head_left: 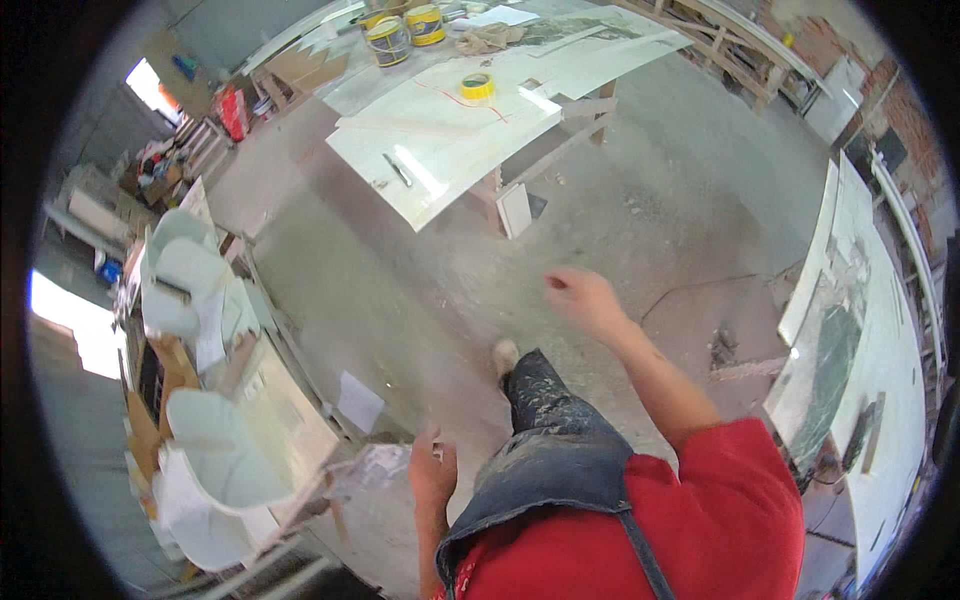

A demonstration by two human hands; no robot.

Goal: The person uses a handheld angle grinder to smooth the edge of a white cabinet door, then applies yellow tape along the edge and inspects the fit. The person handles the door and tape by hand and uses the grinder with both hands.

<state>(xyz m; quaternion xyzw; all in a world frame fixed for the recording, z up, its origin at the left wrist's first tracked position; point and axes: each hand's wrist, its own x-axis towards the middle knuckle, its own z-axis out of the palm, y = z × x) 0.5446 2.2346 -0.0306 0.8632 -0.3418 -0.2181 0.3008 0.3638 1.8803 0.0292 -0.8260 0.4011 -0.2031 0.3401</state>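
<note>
My right hand (585,300) is held out in front over the grey floor, its fingers curled into a loose fist with nothing visible in it. Low on the left, my left hand (433,468) hangs with bent fingers. A small pale spot shows at those fingers, too small to name. Neither hand touches a table. Ahead stands a table topped with a white slab (440,150). On it lie a roll of yellow tape (478,87) and a dark, slim tool (397,170). Below me show a dusty dark apron (545,470) and one shoe (505,355).
Yellow-labelled buckets (388,45) stand on the far table. White curved basin-like pieces (215,440) crowd a bench on the left. A paper sheet (360,402) lies on the floor beside it. Slabs (850,370) line the right side, and a thin cable (690,285) crosses the floor.
</note>
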